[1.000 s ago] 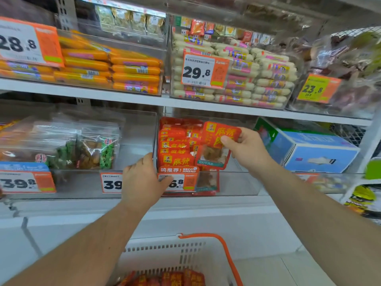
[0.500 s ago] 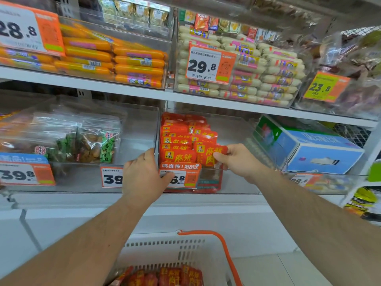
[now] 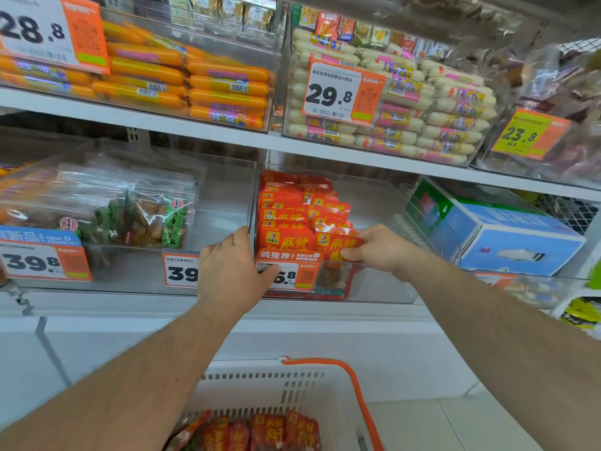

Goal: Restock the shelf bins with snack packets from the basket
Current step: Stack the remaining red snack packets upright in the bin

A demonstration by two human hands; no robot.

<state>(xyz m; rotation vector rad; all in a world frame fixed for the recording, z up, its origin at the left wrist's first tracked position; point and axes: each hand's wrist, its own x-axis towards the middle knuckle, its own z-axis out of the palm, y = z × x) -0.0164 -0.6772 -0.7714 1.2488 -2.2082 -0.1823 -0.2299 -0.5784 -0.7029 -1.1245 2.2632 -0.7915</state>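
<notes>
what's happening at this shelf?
A person is restocking. The right hand pinches a red snack packet at the front of the second row in the clear bin. The left hand grips the bin's front-left corner. More red packets wait in the white basket below.

I see glossy red foil-like snack packets (image 3: pixel 286 237) in a clear, smooth plastic bin (image 3: pixel 383 288). The white basket (image 3: pixel 266 388) looks matt plastic, its orange handle (image 3: pixel 357 392) smooth.

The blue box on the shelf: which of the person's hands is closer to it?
The right. The right hand pinches a red snack packet in the bin beside the blue box; the left hand grips that bin's far front corner, farther away.
</notes>
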